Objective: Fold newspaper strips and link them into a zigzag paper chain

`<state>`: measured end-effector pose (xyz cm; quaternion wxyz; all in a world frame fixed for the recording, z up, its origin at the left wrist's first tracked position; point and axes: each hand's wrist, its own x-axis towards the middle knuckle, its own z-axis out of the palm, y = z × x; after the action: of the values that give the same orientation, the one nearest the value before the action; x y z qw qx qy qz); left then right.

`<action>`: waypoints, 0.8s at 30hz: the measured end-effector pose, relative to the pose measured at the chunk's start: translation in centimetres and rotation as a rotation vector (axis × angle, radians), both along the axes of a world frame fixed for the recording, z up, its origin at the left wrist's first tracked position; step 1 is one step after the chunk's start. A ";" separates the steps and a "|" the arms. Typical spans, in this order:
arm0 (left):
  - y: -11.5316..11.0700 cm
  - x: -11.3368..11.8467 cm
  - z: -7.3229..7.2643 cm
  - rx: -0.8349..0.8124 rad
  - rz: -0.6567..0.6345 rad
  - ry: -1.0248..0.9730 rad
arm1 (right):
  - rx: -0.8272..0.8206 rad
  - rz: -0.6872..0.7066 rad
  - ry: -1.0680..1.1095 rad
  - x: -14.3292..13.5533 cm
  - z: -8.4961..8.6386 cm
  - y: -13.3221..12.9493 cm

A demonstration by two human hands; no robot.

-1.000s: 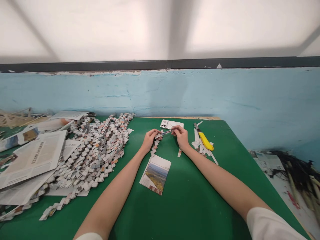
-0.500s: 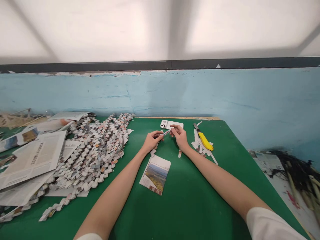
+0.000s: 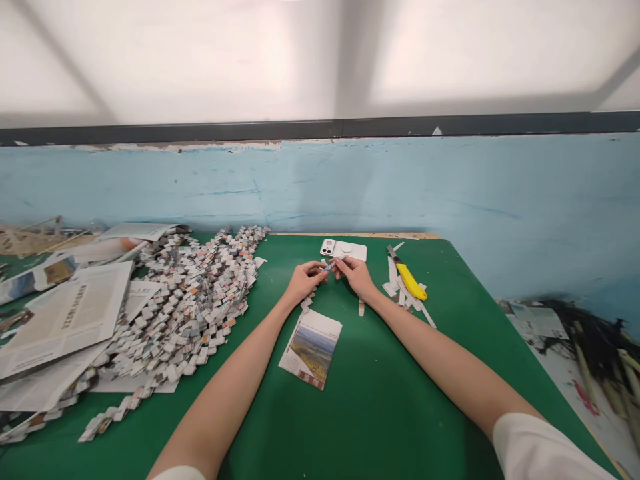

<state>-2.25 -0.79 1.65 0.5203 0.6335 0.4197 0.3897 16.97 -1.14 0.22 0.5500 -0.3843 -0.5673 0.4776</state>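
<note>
Brought the right hand (image 3: 356,275) in towards the left hand (image 3: 301,281) since the earlier frame, at the middle of the frame, leaving less of the narrow paper strip (image 3: 330,266) showing between them. Pinching that strip in both hands: closed on one end between left thumb and fingers, closed on the other between right thumb and fingers. Cannot tell how it is folded, being so small and partly covered. Holding it just above the middle of the green table (image 3: 390,413). Just under the left hand, can see a short zigzag paper chain (image 3: 307,304), partly hidden by the fingers; cannot tell whether it is gripped too. Just below that, lying flat, a printed paper (image 3: 314,348) showing a landscape picture. Below the right wrist, a short slip (image 3: 361,308), set slightly further right than earlier. Beyond the right fingers and partly behind them, a white phone (image 3: 356,251), lying camera side up. Right of centre, a knife (image 3: 411,282) with a yellow handle, resting over loose paper scraps (image 3: 393,270). Across the left of the frame, a big heap of paper chains (image 3: 200,300), next to newspaper sheets (image 3: 70,313) lying partly over it. At the right edge, below table height, some dark clutter (image 3: 600,347), too blurred to name. Behind everything, across the middle, a blue wall (image 3: 425,180).
</note>
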 end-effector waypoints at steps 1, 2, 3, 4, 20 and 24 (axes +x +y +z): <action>0.0 0.0 0.0 0.001 0.000 0.002 | 0.005 -0.001 -0.010 0.0 0.1 0.0; -0.1 0.0 0.1 0.003 -0.001 0.003 | 0.010 -0.002 -0.019 0.0 0.1 -0.1; -0.1 0.0 0.1 0.004 -0.002 0.004 | 0.013 -0.002 -0.026 0.1 0.2 -0.1; -0.1 0.0 0.1 0.005 -0.003 0.005 | 0.014 -0.002 -0.032 0.1 0.2 -0.1; -0.2 0.1 0.3 0.002 -0.029 0.091 | 0.039 0.009 -0.120 0.1 0.2 -0.2; -0.3 0.2 0.3 -0.005 -0.017 0.115 | 0.026 -0.007 -0.128 0.1 -0.1 -0.2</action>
<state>-2.07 -1.07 1.98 0.5002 0.6571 0.4445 0.3470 17.07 -1.33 0.15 0.5190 -0.4088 -0.6063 0.4427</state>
